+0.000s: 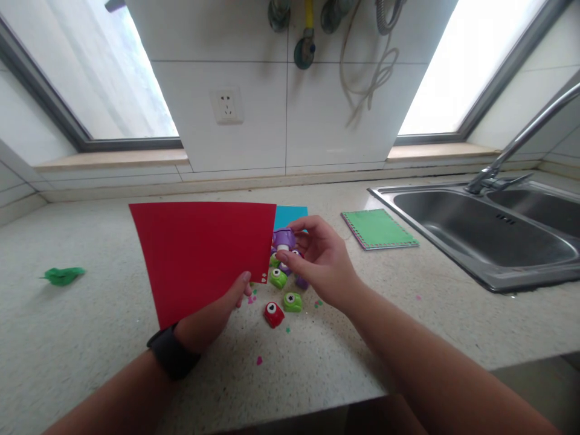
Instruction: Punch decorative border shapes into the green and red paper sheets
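My left hand (pixel 226 300) grips a sheet of red paper (pixel 203 251) near its lower right corner, thumb on top. Small cut-out shapes show in that corner. Between the thumb and fingers of my right hand (pixel 319 251) is a purple craft punch (pixel 283 237), close to the sheet's right edge. Below it on the counter lie a green craft punch (pixel 278 278), another green punch (pixel 292 302) with a star mark, and a red craft punch (pixel 273 315). More purple and green punches sit partly hidden behind my right thumb.
Blue paper (pixel 292 216) lies behind the punches. A stack of green paper (pixel 380 229) with punched edges rests beside the steel sink (pixel 453 232). Tiny paper bits (pixel 259 360) are scattered on the counter (pixel 113 362). A crumpled green thing (pixel 63 276) lies at the left.
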Demonstrator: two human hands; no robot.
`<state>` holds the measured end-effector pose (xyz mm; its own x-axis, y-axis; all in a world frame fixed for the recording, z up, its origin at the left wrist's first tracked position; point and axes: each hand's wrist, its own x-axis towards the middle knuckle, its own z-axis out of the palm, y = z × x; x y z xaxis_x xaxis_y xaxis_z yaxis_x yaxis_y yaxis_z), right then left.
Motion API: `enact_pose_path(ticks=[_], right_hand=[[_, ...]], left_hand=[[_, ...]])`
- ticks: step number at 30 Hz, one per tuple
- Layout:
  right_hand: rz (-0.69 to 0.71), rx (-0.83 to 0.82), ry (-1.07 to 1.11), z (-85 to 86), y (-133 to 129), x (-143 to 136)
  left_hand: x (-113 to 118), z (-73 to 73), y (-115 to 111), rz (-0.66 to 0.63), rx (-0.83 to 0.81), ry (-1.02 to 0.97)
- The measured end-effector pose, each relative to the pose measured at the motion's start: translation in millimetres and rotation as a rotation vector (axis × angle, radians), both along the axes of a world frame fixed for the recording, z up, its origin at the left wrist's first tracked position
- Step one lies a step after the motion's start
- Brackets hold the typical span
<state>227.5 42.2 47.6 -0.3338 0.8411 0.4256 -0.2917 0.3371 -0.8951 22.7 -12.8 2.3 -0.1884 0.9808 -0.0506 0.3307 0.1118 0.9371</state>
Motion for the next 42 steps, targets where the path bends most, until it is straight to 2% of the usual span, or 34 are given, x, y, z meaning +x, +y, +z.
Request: enact_pose_path(ticks=[5, 11, 18, 23, 29, 35, 38, 42], right_hand=[[-0.005, -0.006, 0.005, -2.3, 1.2, -0.9], [0.006, -0.024, 0.024, -4.8, 3.7, -1.4], [-0.005, -0.013, -0.003, -4.7, 4.3, -1.2], [0.025, -0.142, -0.123, -3.5, 6.2, -1.9], [0.163, -0.33, -0.178, -0.8, 7.1, -3.3], [0.254, -0.369, -0.213, -4.7, 9.8, -2.6], [0.256, -0.378, -0.242, -8.0, 11.1, -2.2], [0.249, -0.391, -0.284, -9.7, 11.8, -2.4]], left_hand=[[6.1, 10.6, -2.5, 0.01, -0.017, -0.013], [6.2, 10.9, -3.1, -0.005, -0.038, 0.137], [11.2, 20.4, -4.3, 0.029, -0.013, 0.184], [6.7, 16.4, -6.1, 0.035, 0.113, 0.185], [1.1, 10.2, -4.8, 0.01, 0.139, 0.245], [-2.0, 8.0, -2.8, -0.051, 0.164, 0.287], [-4.0, 6.9, -2.3, -0.088, 0.114, 0.283], [-4.6, 5.5, -1.9, -0.073, 0.095, 0.261]])
